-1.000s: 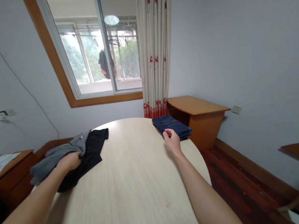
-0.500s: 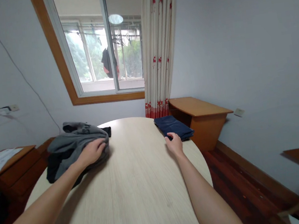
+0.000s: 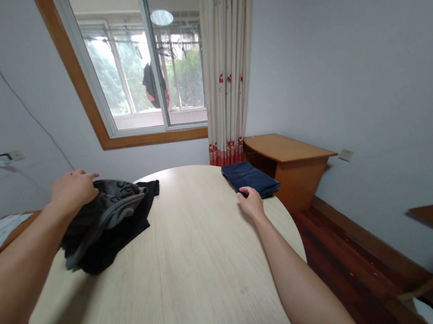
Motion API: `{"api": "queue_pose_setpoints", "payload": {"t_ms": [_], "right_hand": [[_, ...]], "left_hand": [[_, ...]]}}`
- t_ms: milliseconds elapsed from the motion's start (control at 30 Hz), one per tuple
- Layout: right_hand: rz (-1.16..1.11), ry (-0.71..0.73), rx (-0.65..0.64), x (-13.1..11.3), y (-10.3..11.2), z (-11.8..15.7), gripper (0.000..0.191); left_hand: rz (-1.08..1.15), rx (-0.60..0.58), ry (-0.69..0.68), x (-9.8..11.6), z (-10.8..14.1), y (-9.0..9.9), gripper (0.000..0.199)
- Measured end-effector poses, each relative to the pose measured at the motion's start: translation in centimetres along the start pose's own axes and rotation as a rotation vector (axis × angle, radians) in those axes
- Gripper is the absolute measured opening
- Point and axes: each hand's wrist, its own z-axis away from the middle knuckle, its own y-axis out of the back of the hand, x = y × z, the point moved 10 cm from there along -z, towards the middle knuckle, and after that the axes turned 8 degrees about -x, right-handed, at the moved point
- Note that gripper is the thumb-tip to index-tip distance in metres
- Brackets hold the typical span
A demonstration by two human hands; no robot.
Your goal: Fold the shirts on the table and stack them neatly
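Note:
On the left of the round table lies a bunched grey garment with dark lettering (image 3: 115,193), over a spread of black clothing (image 3: 130,228). My left hand (image 3: 73,190) is at the top left of the grey garment, fingers closed on its cloth with one finger sticking out; the fingertips are partly hidden. At the far right of the table is a navy folded garment (image 3: 247,175). My right hand (image 3: 252,203) rests at its front edge, thumb and fingers apart and curved, gripping nothing visible.
The pale round table (image 3: 198,269) fills the foreground. Behind its right side stands a wooden desk (image 3: 289,148), beside a patterned curtain (image 3: 229,76). A wooden cabinet with white paper or cloth (image 3: 0,233) is at the left. A cardboard box (image 3: 407,304) shows at lower right.
My left hand has moved left and up, drawing the grey garment back and uncovering more black clothing and the lettering. My right hand stays by the navy garment. The view has tilted slightly.

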Motion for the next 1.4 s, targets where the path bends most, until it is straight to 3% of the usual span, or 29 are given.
{"api": "queue_pose_setpoints", "payload": {"t_ms": [100,200,300,367,433,500,567,633,700,800,867,933,1133,1400], "right_hand": [[-0.006,0.002,0.007,0.2,-0.1,-0.1,0.027],[-0.017,0.018,0.007,0.3,-0.3,-0.1,0.026],[-0.052,0.031,0.008,0.5,-0.4,-0.2,0.027],[-0.087,0.032,0.018,0.6,-0.3,-0.3,0.027],[-0.139,0.034,0.050,0.7,0.2,-0.4,0.027],[-0.197,0.032,0.106,0.7,1.1,-0.4,0.028],[-0.225,0.026,0.174,0.7,2.2,-0.3,0.028],[-0.203,0.024,0.227,0.7,3.1,-0.1,0.030],[-0.151,0.019,0.260,0.6,3.8,0.2,0.031],[-0.062,-0.027,0.270,0.9,4.0,0.6,0.034],[-0.023,-0.064,0.269,1.4,3.8,0.7,0.035],[-0.015,-0.114,0.276,2.2,3.8,0.8,0.037],[-0.062,-0.233,0.288,4.5,4.1,0.5,0.041],[-0.034,-0.210,0.247,4.0,3.7,0.1,0.047]], "left_hand": [[-0.142,-0.078,-0.011,1.6,1.2,-2.1,0.047],[-0.104,-0.223,0.010,3.3,3.8,-8.2,0.055],[-0.067,-0.368,0.063,2.9,6.3,-14.9,0.072],[-0.037,-0.383,0.071,2.3,6.8,-17.1,0.075],[-0.030,-0.395,0.093,1.8,6.6,-17.3,0.075],[-0.043,-0.333,0.058,2.9,6.0,-15.5,0.073],[-0.040,-0.196,-0.094,6.3,6.0,-12.7,0.068],[0.029,-0.143,-0.287,10.8,7.4,-11.6,0.061],[0.116,-0.171,-0.391,14.2,9.5,-12.7,0.056],[0.215,-0.277,-0.442,16.9,12.5,-16.8,0.049],[0.248,-0.368,-0.441,17.2,13.6,-19.6,0.049],[0.254,-0.407,-0.456,17.0,14.2,-20.8,0.051],[0.262,-0.446,-0.507,16.6,14.6,-20.3,0.052],[0.274,-0.460,-0.506,16.8,14.9,-20.3,0.052]]}}
